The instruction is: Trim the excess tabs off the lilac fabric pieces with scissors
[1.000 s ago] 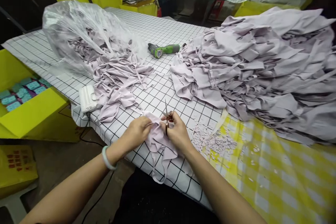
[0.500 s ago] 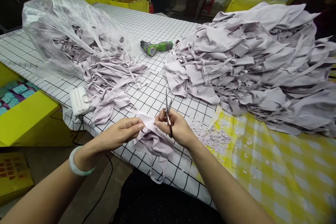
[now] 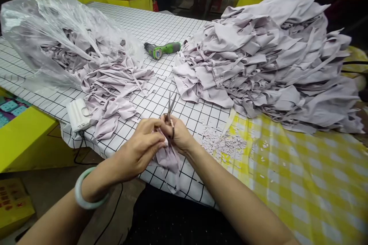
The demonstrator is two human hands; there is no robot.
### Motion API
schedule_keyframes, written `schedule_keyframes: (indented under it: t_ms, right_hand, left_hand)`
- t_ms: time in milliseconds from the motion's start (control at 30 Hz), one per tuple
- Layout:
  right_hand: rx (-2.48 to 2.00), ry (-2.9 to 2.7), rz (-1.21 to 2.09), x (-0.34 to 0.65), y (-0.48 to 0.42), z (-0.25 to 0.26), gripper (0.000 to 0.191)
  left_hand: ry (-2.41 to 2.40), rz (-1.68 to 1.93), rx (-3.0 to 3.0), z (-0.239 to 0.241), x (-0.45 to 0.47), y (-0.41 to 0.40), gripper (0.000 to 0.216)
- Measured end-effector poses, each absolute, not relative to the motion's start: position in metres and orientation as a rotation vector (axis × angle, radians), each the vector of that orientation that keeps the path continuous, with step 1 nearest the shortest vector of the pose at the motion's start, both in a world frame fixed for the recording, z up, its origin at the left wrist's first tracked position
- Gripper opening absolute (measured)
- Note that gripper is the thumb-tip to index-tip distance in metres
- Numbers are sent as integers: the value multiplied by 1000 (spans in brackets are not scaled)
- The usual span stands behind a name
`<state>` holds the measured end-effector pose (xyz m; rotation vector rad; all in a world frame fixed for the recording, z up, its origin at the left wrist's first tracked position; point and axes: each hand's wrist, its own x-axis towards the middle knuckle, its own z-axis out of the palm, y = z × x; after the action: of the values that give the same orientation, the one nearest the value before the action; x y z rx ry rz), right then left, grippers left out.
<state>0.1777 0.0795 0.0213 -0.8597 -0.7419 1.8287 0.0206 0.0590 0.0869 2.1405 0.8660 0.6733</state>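
Observation:
My left hand [image 3: 142, 147] is closed on a pale lilac fabric piece [image 3: 167, 157] at the table's near edge, its fingers pinching the cloth. My right hand [image 3: 178, 134] touches the left one and grips small scissors [image 3: 170, 108] whose blades point up and away. The cloth hangs down between both hands over the edge. A jade bangle [image 3: 86, 193] sits on my left wrist.
A clear plastic bag [image 3: 51, 34] spills lilac pieces at the left. A big heap of lilac garments [image 3: 267, 61] fills the right. A green tool [image 3: 162, 49] lies between them. White snippets [image 3: 227, 143] lie by my right hand. A white pack [image 3: 76, 114] and yellow boxes [image 3: 25, 138] sit left.
My hands have come together, the left one now closing over the cloth against the right. The scissors stay upright. The view has shifted right and slightly nearer.

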Motion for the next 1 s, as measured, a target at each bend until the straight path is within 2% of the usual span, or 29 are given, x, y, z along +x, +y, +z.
schedule_keyframes:
  t_ms: [100,200,333,400,500,1000]
  right_hand:
    - [-768,-621,1852,156,72,12,49]
    - [-882,-716,1808,161,62,9,46]
    - [-1322,-1271,1374,205,43,19,35]
    - [-1476,-1484,1119,228,30,25,34]
    - [-1572,-1673,941,250,11,31,37]
    - [-1626,-1738,899,270,-14,34,47]
  left_hand:
    - [913,940,1937,76,35,58,20]
    - [1006,1111,1599,59,46,55,30]
    - [1061,1195,1531,43,57,45,30]
    - [1048,1182,1587,39,63,40,29]
    - [1000,1187,1681,33,73,35,29]
    - [862,1197,2036,21,91,29,21]
